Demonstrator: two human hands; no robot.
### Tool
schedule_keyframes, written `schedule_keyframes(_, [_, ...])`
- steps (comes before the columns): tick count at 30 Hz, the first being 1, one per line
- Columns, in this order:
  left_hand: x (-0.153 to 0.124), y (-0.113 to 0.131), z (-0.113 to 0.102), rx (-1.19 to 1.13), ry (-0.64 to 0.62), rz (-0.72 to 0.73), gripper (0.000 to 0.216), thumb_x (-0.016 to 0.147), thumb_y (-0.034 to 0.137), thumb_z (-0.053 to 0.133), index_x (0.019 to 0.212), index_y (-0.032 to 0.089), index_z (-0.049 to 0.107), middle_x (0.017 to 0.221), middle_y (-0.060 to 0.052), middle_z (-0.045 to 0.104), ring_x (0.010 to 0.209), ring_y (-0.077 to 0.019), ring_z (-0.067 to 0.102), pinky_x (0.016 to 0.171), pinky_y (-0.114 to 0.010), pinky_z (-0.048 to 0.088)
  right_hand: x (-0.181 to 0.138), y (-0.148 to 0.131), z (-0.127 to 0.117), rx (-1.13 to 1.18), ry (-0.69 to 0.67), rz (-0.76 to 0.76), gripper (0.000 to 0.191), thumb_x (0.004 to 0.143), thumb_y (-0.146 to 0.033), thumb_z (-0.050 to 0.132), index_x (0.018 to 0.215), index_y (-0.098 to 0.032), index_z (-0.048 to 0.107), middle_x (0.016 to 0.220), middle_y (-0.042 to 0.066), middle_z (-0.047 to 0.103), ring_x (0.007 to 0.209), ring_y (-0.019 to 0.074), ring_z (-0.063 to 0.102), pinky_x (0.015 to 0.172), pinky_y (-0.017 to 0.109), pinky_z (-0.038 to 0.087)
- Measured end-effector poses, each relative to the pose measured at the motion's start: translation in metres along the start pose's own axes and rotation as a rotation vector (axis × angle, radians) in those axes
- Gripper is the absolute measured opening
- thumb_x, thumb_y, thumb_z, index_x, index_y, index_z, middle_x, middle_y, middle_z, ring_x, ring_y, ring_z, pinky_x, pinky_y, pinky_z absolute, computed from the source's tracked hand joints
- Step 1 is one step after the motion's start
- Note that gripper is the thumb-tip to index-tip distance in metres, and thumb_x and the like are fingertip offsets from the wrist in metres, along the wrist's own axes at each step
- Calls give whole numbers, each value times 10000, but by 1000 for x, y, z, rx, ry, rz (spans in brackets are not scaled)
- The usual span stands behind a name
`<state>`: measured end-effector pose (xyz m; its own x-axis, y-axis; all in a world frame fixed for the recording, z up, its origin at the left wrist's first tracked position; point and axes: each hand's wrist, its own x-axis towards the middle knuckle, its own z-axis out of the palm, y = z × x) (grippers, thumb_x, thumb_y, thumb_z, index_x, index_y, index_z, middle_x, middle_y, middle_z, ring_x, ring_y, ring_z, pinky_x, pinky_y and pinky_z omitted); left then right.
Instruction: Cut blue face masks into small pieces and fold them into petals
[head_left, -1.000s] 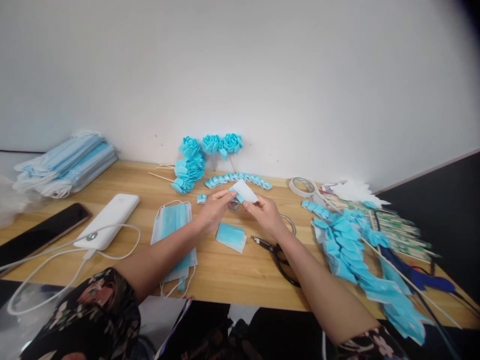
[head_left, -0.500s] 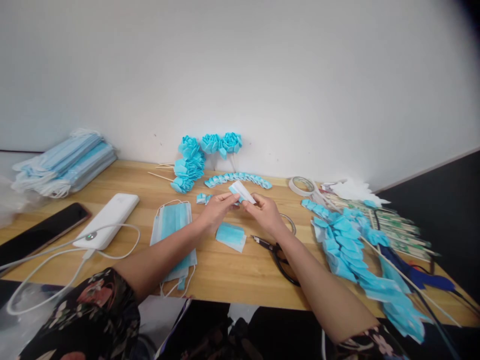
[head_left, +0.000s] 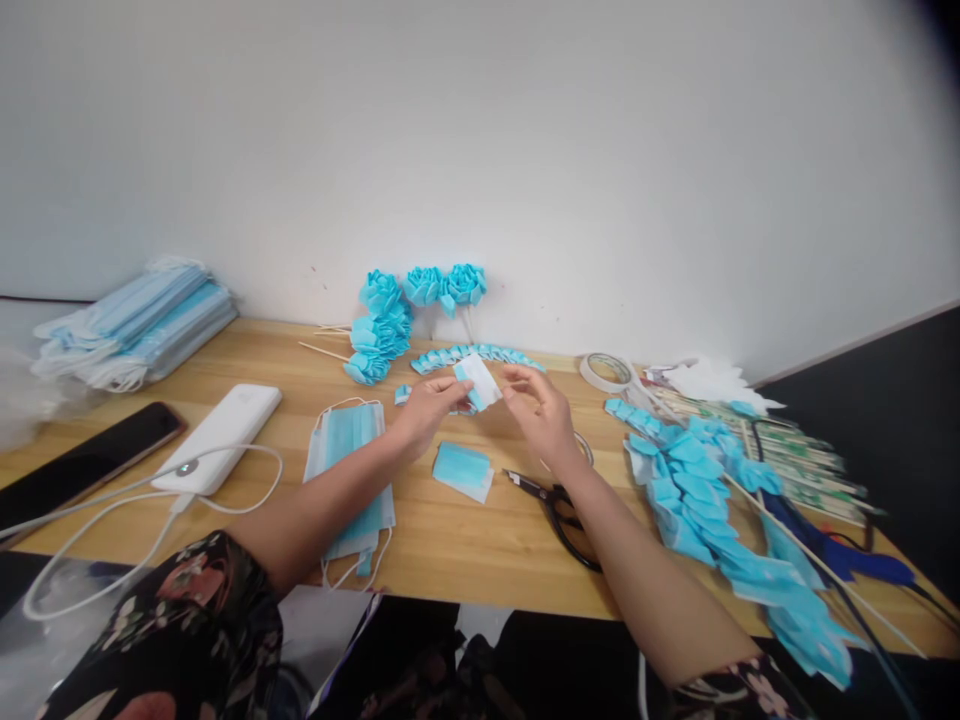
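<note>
Change: right hand has loosened off the piece and its fingers now sit part-spread by the right edge; can't tell if the thumb tip still touches. Left hand keeps a thumb-and-finger pinch on the left side. Piece is up off the table, between the hands, white face showing more squarely. Probably a regrip, left carrying it alone.

Materials: piece is thin, flat, roughly rectangular fabric, white with a blue band. Similar blue-white offcut lies below, left of the black-handled scissors. Pleated masks at left; layered blue flowers behind; table is wood-grained.
</note>
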<state>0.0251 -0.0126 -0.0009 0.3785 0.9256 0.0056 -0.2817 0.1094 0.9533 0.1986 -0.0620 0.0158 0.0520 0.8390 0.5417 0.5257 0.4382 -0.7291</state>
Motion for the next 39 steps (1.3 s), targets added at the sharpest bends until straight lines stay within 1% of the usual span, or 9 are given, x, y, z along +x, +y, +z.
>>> schedule_keyframes(2, [0,1,-1,-51,-15,-16,305,710,417,763,724,115,721,758,-76,694,729,-174,604,809,-356,459,1,-3,-2,-127,-41,-225,351,859,-205,559,1206,-247,591,1247,84,634,1186,248,553,1032,440,424])
schedule_keyframes(4, [-1,3,-1,-112,-34,-29,293,707,398,774,773,117,728,793,-77,701,753,-172,613,820,-352,461,1,-4,-2,-225,-109,-389,419,846,-150,552,1250,-261,565,1318,86,587,1266,257,494,1097,486,363])
schedule_keyframes(7, [-3,6,0,-198,-50,-53,272,697,368,790,796,121,730,793,-65,701,749,-157,610,800,-326,461,2,-2,-1,-311,-187,-462,410,848,-103,516,1214,-272,586,1364,80,545,1316,260,448,1107,522,352])
schedule_keyframes(14, [-6,4,5,-238,-66,-102,253,688,344,802,777,119,732,768,-61,698,726,-145,598,778,-308,449,3,7,0,-306,-180,-430,269,885,-135,539,1026,-300,696,1326,44,587,1295,256,467,1076,521,384])
schedule_keyframes(18, [-5,0,5,-198,-63,-106,282,674,371,808,752,111,730,760,-66,694,727,-148,597,816,-328,447,3,8,0,-234,-111,-391,183,905,-218,579,934,-298,742,1250,47,644,1229,249,522,1046,498,410])
schedule_keyframes(27, [-4,-3,3,-75,-52,-35,312,712,419,771,826,128,751,853,-82,714,778,-168,604,842,-351,448,-1,14,5,-8,-73,-100,102,863,-265,649,891,-287,745,1249,46,634,1198,239,554,1048,477,398])
schedule_keyframes(31, [-5,-1,7,-145,-61,-37,279,697,391,785,767,126,734,801,-67,693,757,-156,589,809,-333,449,-1,14,6,-18,-72,-128,91,855,-252,657,873,-277,743,1220,54,639,1192,240,553,1046,470,394])
schedule_keyframes(35, [-5,-1,9,-202,-87,-50,260,697,368,787,787,129,737,813,-63,688,759,-150,588,799,-323,446,-2,15,7,-68,-99,-151,91,857,-264,655,862,-280,744,1183,57,651,1158,243,565,1022,465,407])
schedule_keyframes(39, [-4,-4,6,-149,-57,-34,273,686,364,795,821,132,748,835,-63,698,785,-157,590,815,-327,444,-3,15,9,-57,-105,-153,87,854,-266,654,848,-278,740,1176,52,655,1141,241,574,1009,459,415])
